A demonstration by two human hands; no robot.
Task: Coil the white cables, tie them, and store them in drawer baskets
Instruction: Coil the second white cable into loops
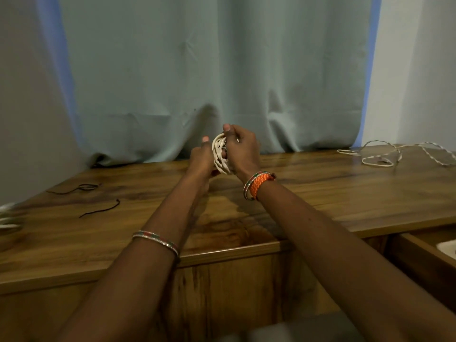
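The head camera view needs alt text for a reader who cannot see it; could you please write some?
Both hands, left hand and right hand, hold a coiled white cable above a wooden cabinet top. Another loose white cable lies at far right, two black ties at left, before a pale curtain.

**Free room and obstacles on the bench**

Bare wood lies open across the bench [296,193] from the middle toward 6 o'clock. At 9 o'clock two black ties [100,209] lie flat, with pale cable [7,218] at the edge beyond them. At 2 o'clock a loose white cable [385,156] sprawls over the corner. A curtain [209,82] closes 12 o'clock. At 4 o'clock an open drawer [424,257] juts out below the bench edge.
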